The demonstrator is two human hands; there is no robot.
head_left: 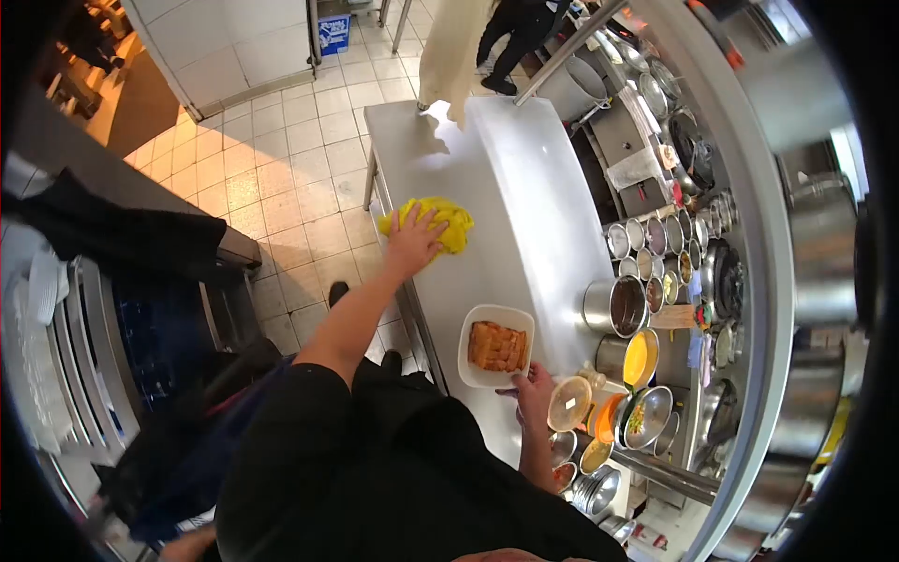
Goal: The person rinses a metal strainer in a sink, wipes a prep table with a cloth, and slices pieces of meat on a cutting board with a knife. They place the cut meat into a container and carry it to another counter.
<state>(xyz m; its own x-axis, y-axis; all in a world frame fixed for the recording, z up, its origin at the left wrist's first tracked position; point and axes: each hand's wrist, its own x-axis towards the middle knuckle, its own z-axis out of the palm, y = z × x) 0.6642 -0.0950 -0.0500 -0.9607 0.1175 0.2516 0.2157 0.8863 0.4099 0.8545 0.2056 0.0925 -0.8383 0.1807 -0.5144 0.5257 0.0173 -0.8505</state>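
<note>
My left hand [414, 240] lies over a crumpled yellow cloth [451, 225], fingers curved onto it, near the left edge of the steel table [459, 272]. Closer to my body, a white square container [464, 361] holds a block of reddish-brown food that looks like marinated meat slices [497, 347]. At the container's near right corner, my right hand [532, 390] grips the rim, with part of the fingers hidden. Just right of that hand is a round translucent lid or tub [569, 403].
Several metal pots and bowls crowd the right side, among them a pot of dark sauce [628, 305] and a yellow-filled one [641, 358]. A steel shelf rail [785, 281] curves overhead on the right. Another person [513, 42] stands beyond the table's far end, and tiled floor [304, 187] lies left.
</note>
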